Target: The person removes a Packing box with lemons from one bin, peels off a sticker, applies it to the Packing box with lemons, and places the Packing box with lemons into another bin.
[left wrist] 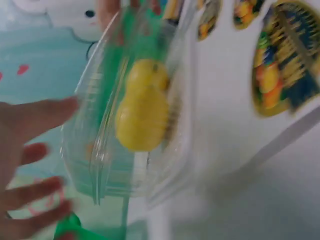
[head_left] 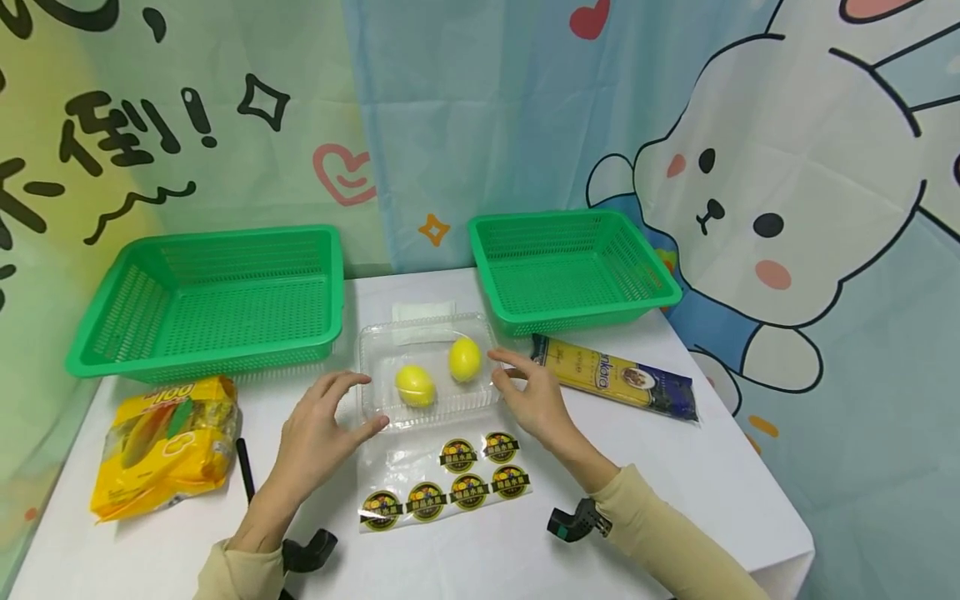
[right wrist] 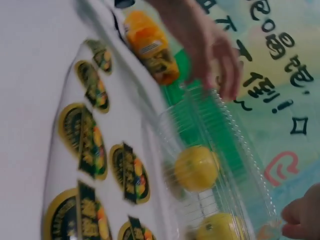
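Note:
Two yellow lemons [head_left: 416, 386] lie inside a clear plastic clamshell box [head_left: 382, 333] in the middle of the table; its lid lies over them. My left hand [head_left: 318, 429] is at the box's left side, thumb and fingers spread apart near the rim. At the opposite side, my right hand [head_left: 534, 400] has its bent fingertips right by the rim. Just in front of the box lies a sheet of round black-and-gold stickers [head_left: 426, 502], several of them left on it. In the left wrist view, the left fingers [left wrist: 37, 197] are blurred beside the box.
Green plastic baskets stand at the back left [head_left: 206, 367] and back right [head_left: 585, 317]. A yellow food bag [head_left: 165, 450] and a black pen [head_left: 244, 469] lie on the left. On the right is a yellow-and-blue pasta packet [head_left: 615, 375]. A white slip [head_left: 423, 311] lies behind the box.

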`<state>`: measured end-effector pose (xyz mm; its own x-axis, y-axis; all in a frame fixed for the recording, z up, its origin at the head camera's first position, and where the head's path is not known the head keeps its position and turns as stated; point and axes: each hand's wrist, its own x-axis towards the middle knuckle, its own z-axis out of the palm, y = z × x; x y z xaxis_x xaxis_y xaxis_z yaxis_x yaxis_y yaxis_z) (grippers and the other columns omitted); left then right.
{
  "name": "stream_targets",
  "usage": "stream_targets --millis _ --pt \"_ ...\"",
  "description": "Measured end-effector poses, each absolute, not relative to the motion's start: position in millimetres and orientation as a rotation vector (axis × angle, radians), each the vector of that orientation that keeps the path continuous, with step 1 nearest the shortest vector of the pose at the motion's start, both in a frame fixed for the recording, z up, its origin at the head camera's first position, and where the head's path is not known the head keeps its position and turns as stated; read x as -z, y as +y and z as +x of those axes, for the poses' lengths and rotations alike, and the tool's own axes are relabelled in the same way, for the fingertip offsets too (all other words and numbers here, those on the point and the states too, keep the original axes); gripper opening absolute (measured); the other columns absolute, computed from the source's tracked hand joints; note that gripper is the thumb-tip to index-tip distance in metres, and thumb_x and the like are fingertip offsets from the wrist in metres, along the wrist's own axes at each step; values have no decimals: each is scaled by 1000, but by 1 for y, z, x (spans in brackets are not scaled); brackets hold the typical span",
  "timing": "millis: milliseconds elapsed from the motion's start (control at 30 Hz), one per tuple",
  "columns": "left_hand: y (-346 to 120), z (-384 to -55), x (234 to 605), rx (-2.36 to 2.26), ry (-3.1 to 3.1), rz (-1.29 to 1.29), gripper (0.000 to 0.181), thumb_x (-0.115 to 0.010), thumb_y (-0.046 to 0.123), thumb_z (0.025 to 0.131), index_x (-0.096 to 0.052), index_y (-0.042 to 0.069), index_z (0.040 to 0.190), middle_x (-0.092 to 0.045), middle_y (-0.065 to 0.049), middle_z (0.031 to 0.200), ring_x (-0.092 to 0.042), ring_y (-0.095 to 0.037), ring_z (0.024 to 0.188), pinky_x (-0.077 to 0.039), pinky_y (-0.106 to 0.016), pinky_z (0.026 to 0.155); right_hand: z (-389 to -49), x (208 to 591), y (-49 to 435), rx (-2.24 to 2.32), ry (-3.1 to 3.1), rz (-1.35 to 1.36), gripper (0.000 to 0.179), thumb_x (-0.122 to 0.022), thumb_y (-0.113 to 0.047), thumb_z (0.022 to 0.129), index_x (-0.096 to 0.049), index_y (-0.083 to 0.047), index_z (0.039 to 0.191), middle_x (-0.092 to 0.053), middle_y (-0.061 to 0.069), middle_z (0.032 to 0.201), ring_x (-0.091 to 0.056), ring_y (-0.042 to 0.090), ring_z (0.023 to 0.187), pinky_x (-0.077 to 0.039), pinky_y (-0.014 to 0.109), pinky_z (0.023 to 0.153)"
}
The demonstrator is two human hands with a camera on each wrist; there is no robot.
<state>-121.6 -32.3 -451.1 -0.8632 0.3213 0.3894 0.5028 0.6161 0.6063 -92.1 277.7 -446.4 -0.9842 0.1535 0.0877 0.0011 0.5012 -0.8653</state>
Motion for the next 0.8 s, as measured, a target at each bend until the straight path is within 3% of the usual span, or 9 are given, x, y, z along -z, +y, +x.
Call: stream_targets --millis 100,200,333,467,800 --pt "-25 -110 449 981 -2345 -784 43 -92 19 77 -73 7 114 -71 -12 114 -66 -34 103 -53 -49 86 -82 444 275 -1149 -2528 55 27 -66 -19 104 -73 -10 128 -67 13 137 -64 31 122 -57 43 89" --pt "-13 -93 451 928 -2241 -974 34 -89 13 76 -74 5 106 -73 -7 105 -68 -26 96 -56 -41 87 -70 441 270 -941 -2426 265 18 -70 -11 99 -77 -10 115 -75 8 115 -66 25 108 -56 39 89" --pt "3 -71 465 751 -2380 -1165 37 -91 21 78 -74 9 108 -73 0 105 -70 -17 95 -59 -35 83 -55 443 262 -883 -2480 488 15 -74 -3 94 -78 -8 108 -75 -1 95 -64 11 79 -56 25 68" --pt "12 -59 481 608 -2568 -1183 44 -91 29 78 -72 9 113 -72 0 109 -67 -16 95 -57 -34 80 -45 451 253 -892 -2742 473 12 -75 -8 95 -78 -7 107 -72 -3 90 -58 2 71 -50 18 62" --pt "15 -57 498 667 -2698 -1145 58 -93 35 76 -70 4 118 -70 -2 116 -64 -18 100 -56 -36 86 -47 475 241 -908 -2949 360 21 -79 -10 93 -77 -2 112 -69 0 91 -52 5 69 -42 20 59"
